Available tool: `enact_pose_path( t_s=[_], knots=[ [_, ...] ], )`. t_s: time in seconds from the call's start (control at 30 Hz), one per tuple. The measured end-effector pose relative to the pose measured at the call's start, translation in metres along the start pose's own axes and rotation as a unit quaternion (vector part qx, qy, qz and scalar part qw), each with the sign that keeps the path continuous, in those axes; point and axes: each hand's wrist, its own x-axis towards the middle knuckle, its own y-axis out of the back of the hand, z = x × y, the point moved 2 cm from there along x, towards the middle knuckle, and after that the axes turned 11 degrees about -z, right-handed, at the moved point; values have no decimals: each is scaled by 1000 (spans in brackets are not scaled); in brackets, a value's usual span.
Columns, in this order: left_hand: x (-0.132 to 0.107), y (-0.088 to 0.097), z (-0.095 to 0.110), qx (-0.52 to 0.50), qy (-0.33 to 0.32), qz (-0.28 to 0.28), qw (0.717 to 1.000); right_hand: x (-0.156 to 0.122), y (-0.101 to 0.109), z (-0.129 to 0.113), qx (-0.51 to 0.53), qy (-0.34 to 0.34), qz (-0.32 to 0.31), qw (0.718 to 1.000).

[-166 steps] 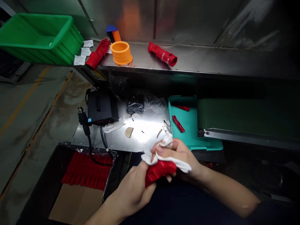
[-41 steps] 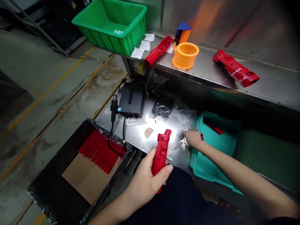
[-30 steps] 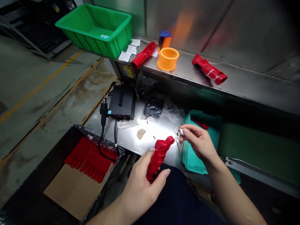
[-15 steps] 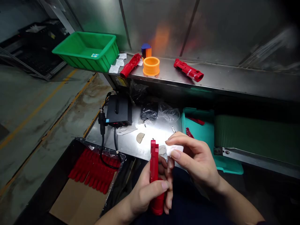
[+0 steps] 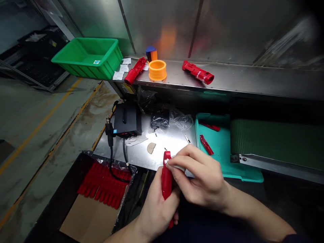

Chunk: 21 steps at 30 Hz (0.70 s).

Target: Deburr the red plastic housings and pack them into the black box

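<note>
My left hand (image 5: 158,206) is wrapped round a red plastic housing (image 5: 166,182), which stands nearly upright in front of me. A small white cloth (image 5: 166,161) is pinched between the fingertips of my right hand (image 5: 199,175) and pressed against the upper part of the housing. Most of the cloth is hidden behind my fingers. Beyond my hands, on the metal bench (image 5: 138,157), lie a beige flat piece (image 5: 151,148) and a thin blade-like tool (image 5: 187,138).
A black box unit (image 5: 128,119) with a cabled handpiece (image 5: 109,133) stands on the bench. At lower left, a black crate (image 5: 83,158) holds several red parts. A teal tray (image 5: 220,145) sits beside a green conveyor (image 5: 275,145). The shelf carries a green bin (image 5: 106,67) and an orange ring (image 5: 157,71).
My right hand has moved left and brought the white cloth onto the housing's upper end. My left hand has turned the housing and closed more firmly round it. The view has shifted slightly.
</note>
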Motion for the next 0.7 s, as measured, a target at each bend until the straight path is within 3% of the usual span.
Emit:
enact_pose_path(
  t_s=[0.2, 0.33, 0.47, 0.53, 0.6, 0.7],
  knots=[
    [3, 0, -2, -15, -17, -1, 1000, 5, 9, 9, 22, -61, 69, 995],
    [2, 0, 3, -3, -15, -2, 1000, -1, 3, 1, 6, -12, 10, 1000],
    [3, 4, -8, 19, -30, -13, 999, 1, -2, 3, -49, -10, 55, 997],
    [6, 9, -18, 43, -83, -15, 996, 4, 4, 9, 32, -58, 89, 994],
    [7, 16, -27, 90, -171, -12, 981, 4, 13, 13, 189, -130, 90, 969],
    [8, 23, -34, 177, -281, -9, 943, -4, 22, 10, 417, -223, 18, 881]
  ],
)
